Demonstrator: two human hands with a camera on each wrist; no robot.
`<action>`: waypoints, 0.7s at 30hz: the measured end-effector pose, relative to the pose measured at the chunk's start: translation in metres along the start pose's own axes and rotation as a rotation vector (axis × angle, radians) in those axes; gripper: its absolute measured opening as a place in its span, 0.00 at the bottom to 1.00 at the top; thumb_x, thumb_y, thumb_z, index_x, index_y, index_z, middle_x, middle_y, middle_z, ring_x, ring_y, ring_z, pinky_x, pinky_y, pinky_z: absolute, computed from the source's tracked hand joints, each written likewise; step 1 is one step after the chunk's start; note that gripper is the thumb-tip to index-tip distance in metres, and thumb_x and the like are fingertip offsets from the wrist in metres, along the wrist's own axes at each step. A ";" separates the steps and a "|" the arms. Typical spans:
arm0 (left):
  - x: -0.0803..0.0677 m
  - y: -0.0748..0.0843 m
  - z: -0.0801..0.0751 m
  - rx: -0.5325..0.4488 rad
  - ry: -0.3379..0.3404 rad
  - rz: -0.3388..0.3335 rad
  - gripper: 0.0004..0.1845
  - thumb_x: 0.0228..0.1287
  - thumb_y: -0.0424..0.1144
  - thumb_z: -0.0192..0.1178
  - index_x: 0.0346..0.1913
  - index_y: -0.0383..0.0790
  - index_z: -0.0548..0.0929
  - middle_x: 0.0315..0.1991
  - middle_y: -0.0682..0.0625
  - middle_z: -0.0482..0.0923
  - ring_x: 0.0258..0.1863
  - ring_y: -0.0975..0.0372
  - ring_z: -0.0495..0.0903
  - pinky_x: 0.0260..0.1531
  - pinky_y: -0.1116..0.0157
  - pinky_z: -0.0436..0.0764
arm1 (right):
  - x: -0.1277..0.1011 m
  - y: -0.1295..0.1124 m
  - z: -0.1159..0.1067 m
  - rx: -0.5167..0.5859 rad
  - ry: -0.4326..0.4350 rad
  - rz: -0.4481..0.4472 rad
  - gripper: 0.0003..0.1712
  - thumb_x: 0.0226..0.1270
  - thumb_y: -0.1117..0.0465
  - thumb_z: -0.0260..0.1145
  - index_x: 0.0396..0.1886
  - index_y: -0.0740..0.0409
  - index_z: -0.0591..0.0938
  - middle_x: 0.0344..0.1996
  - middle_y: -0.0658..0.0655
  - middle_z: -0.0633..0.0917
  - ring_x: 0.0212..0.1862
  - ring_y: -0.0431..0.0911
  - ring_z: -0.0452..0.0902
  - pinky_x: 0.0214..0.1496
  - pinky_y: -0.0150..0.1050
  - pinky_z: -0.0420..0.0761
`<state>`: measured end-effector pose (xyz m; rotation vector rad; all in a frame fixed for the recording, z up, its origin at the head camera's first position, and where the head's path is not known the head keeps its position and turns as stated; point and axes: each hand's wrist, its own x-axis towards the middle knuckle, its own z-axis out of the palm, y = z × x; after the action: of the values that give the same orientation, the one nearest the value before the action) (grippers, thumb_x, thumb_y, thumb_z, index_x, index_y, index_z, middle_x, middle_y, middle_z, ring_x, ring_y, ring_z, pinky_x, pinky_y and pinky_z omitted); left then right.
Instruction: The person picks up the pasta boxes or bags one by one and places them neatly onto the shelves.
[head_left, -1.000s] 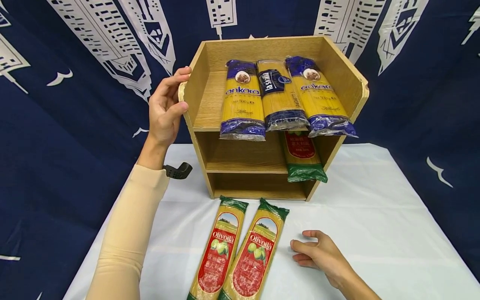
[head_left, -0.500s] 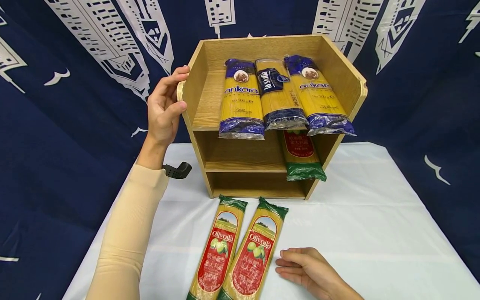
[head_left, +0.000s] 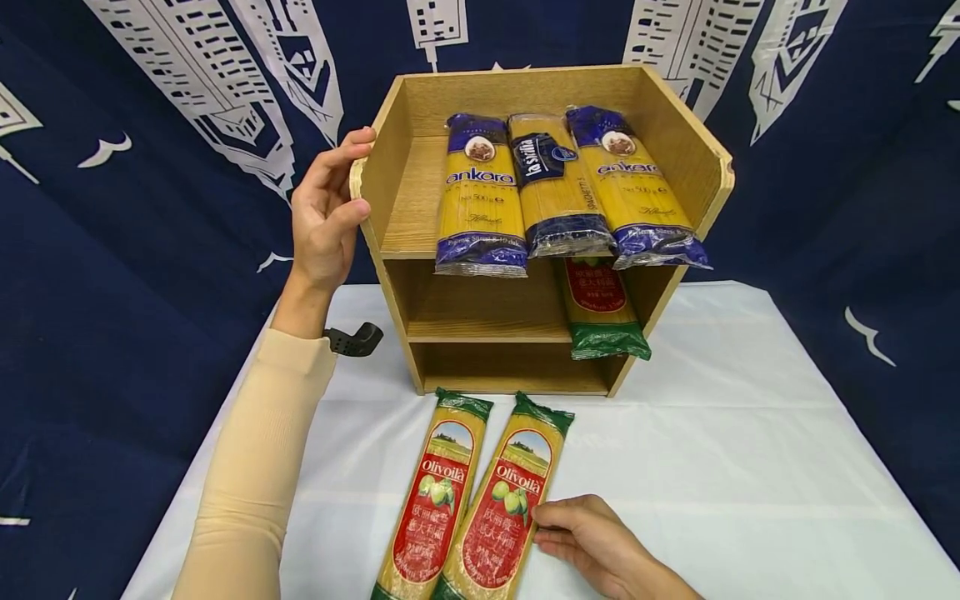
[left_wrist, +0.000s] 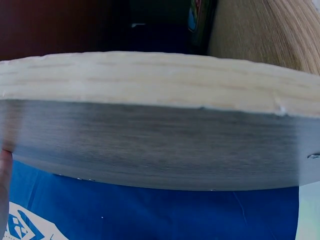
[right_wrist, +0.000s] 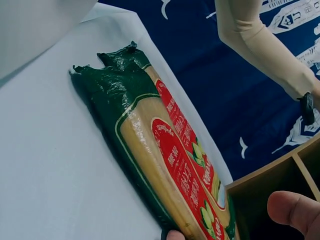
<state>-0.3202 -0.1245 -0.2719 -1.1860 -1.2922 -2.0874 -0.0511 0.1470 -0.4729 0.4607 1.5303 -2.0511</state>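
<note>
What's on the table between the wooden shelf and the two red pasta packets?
Only bare white tablecloth separates shelf and packets, per the head view.

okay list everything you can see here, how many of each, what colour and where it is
wooden shelf unit: 1, light oak, back of the table
blue-and-yellow spaghetti packs: 3, side by side on the top shelf
Olivoila pack: 1, red and green, right of the middle shelf
Olivoila packs: 2, red, green and yellow, flat on the table in front
table cover: 1, white
backdrop: 1, navy with white buildings
left hand: holds the shelf unit's left wall
right hand: fingertips on the right-hand table pack
</note>
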 end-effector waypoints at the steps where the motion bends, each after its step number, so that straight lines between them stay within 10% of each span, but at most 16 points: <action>1: 0.000 0.000 0.000 -0.001 0.001 -0.001 0.25 0.47 0.34 0.66 0.53 0.32 0.83 0.63 0.38 0.76 0.72 0.48 0.65 0.74 0.54 0.60 | 0.001 0.001 0.001 -0.007 0.001 -0.004 0.18 0.67 0.65 0.65 0.46 0.79 0.76 0.33 0.57 0.84 0.37 0.43 0.81 0.46 0.35 0.84; 11: -0.001 -0.001 0.000 -0.002 -0.001 -0.005 0.26 0.46 0.34 0.66 0.53 0.32 0.83 0.63 0.38 0.76 0.72 0.48 0.65 0.74 0.53 0.60 | 0.006 0.004 0.011 -0.262 0.075 -0.076 0.26 0.60 0.65 0.64 0.52 0.83 0.73 0.44 0.63 0.82 0.44 0.46 0.79 0.54 0.47 0.82; 21: 0.000 -0.001 -0.001 -0.010 0.008 -0.003 0.26 0.46 0.35 0.68 0.53 0.32 0.83 0.62 0.38 0.77 0.72 0.48 0.65 0.74 0.54 0.60 | 0.008 0.001 0.019 -0.084 0.082 -0.052 0.18 0.61 0.68 0.61 0.46 0.79 0.74 0.33 0.56 0.80 0.36 0.44 0.76 0.47 0.39 0.82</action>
<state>-0.3217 -0.1247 -0.2724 -1.1798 -1.2826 -2.1010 -0.0560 0.1264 -0.4729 0.4824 1.6858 -2.0205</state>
